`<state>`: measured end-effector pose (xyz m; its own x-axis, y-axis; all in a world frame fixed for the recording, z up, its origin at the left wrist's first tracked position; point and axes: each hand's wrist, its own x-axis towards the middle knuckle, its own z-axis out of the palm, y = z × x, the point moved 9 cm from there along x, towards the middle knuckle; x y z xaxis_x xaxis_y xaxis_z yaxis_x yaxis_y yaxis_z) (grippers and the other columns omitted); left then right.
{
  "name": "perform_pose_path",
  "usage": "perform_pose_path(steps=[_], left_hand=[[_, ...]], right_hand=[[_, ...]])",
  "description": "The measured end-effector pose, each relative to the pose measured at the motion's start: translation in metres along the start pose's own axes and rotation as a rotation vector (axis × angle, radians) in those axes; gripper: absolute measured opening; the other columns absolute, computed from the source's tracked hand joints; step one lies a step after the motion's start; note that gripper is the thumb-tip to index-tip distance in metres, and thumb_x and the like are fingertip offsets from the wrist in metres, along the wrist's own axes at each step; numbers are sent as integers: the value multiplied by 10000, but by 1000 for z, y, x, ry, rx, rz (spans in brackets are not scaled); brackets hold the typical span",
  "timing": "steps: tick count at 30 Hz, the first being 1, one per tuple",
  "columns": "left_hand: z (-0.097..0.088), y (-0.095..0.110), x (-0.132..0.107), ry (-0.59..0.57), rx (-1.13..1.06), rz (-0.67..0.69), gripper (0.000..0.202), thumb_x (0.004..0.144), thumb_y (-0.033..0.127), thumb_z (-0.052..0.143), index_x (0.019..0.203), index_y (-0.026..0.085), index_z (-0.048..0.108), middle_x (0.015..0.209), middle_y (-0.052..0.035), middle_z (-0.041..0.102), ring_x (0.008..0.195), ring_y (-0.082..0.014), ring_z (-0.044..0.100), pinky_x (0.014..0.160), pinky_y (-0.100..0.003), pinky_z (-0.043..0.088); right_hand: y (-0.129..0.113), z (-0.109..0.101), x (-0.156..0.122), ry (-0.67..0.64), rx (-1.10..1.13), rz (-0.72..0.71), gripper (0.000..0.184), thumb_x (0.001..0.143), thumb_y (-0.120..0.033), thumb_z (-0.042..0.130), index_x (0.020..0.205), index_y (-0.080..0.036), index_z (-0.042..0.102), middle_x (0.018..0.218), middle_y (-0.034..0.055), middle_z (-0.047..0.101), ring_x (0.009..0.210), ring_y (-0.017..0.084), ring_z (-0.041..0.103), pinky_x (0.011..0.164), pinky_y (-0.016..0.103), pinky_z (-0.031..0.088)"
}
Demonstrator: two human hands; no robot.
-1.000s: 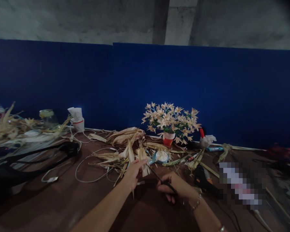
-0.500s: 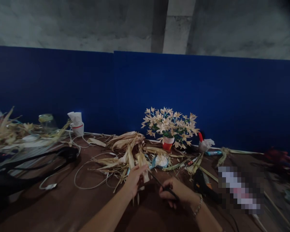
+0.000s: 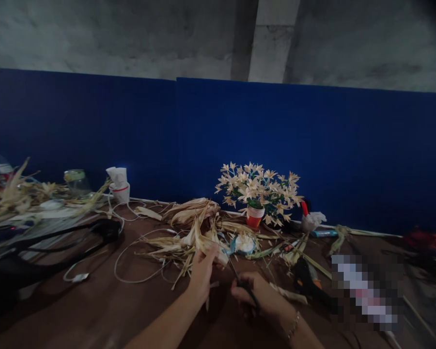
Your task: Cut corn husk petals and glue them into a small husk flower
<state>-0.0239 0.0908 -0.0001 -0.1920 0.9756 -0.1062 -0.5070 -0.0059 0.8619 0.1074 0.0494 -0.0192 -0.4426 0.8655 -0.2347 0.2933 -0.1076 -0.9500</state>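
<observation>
My left hand point(image 3: 203, 269) pinches a pale dry corn husk point(image 3: 221, 256) near the middle of the table. To its right, my right hand point(image 3: 254, 293) is closed round the dark handles of a pair of scissors point(image 3: 244, 285). The blades point up and left to the husk's edge; whether they touch it I cannot tell. Beyond my hands lies a loose heap of dry husks point(image 3: 189, 213). A blue roll of tape with white material in it point(image 3: 243, 244) sits just past the blades. One husk strip point(image 3: 288, 293) lies beside my right hand.
A red-and-white cup of husk flowers point(image 3: 255, 217) stands at the back. On the right are a dark glue gun point(image 3: 307, 278) and a blurred-out long object point(image 3: 365, 291). A black strap-like object point(image 3: 105, 230), a white cable point(image 3: 118, 271) and a jar point(image 3: 78, 183) are on the left.
My right hand and the scissors have moved slightly left, nearer my left hand. The held husk now tilts to the right. A husk strip shows beside my right wrist. The view has shifted slightly.
</observation>
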Motion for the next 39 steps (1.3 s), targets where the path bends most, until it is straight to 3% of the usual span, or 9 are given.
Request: perform_pose_path(steps=[7,26,39], left_hand=[[6,-4,-6,-52,48,21,361,603,449,685,758,142,575,572,20,598,464,-96,542,436,-188,426],[4,0,-6,-9,42,25,399,557,484,700,740,156,563,573,28,598,465,-98,543,450,-198,436],[4,-1,-5,-9,14,13,354,568,446,709,709,156,561,566,36,596,464,-95,543,441,-199,439]], right_hand=[[-1,-3,0,56,51,36,441,658,-547,585,815,-143,504,465,-50,516,353,61,460,317,136,254],[-1,-1,0,48,77,34,443,648,-549,601,806,-145,511,473,-52,521,352,58,465,313,135,240],[-5,-4,2,120,69,-14,407,617,-531,612,728,-155,505,411,-88,423,320,41,362,317,148,240]])
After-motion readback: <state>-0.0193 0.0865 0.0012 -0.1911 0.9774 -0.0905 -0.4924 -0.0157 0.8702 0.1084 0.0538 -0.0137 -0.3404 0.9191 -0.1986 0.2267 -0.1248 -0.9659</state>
